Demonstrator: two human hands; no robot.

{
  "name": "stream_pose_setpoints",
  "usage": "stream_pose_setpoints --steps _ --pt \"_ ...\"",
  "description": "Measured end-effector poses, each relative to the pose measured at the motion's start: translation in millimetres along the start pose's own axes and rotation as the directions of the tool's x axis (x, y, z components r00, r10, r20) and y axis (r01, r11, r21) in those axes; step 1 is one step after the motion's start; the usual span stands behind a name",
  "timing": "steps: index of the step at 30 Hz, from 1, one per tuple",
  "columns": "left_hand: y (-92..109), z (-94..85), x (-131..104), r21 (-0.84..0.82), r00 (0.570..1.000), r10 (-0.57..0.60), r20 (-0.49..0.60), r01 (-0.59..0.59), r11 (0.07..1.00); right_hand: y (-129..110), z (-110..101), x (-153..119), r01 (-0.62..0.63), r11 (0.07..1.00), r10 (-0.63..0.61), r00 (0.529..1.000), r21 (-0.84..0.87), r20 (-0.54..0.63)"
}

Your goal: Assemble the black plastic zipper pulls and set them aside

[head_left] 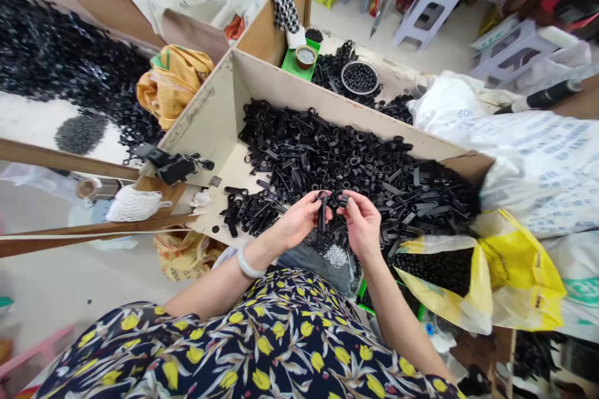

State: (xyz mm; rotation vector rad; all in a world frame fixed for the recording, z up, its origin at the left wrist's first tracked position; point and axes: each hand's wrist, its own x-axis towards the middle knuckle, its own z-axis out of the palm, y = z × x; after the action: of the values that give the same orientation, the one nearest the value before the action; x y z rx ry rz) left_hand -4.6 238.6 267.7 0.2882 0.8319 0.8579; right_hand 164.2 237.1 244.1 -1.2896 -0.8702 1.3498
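Observation:
My left hand point(302, 219) is closed on a long black plastic part point(322, 212) with a rounded top, held upright. Just to its right, my right hand point(362, 221) pinches a small black ring-like piece point(343, 201) between thumb and fingers. The two pieces are close together but look apart. Under and beyond both hands spreads a heap of black plastic parts point(322, 143), some long and flat, some ring-shaped. Below the hands lies a small pile of shiny silver pieces point(336, 255), too small to name, on a dark surface.
Wooden partition boards point(346, 109) fence the heap at the back and left. At the right are a yellow plastic bag point(524, 268) and white sacks point(547, 162). Behind the board stand a metal bowl point(360, 78) of black pieces and a green tray point(292, 65).

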Motion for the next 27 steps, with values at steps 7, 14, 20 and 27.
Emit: stream_pose_setpoints --steps 7,14,20,27 --pt "-6 7.5 -6 -0.215 0.984 -0.173 0.049 0.179 0.96 25 2 -14 0.077 0.993 -0.079 0.997 -0.092 -0.021" --pt "-27 4.2 -8 0.18 0.982 0.15 -0.112 -0.129 0.975 3 -4 -21 0.286 0.892 -0.266 0.958 -0.349 0.105" --pt "-33 0.0 -15 0.334 0.966 0.23 -0.119 -0.18 0.925 -4 5 -32 0.237 0.901 -0.226 0.971 -0.362 0.075" --pt "-33 -5.4 -29 0.443 0.963 0.269 -0.009 -0.238 0.864 -5 12 -42 0.363 0.794 -0.363 0.927 -0.488 0.098"
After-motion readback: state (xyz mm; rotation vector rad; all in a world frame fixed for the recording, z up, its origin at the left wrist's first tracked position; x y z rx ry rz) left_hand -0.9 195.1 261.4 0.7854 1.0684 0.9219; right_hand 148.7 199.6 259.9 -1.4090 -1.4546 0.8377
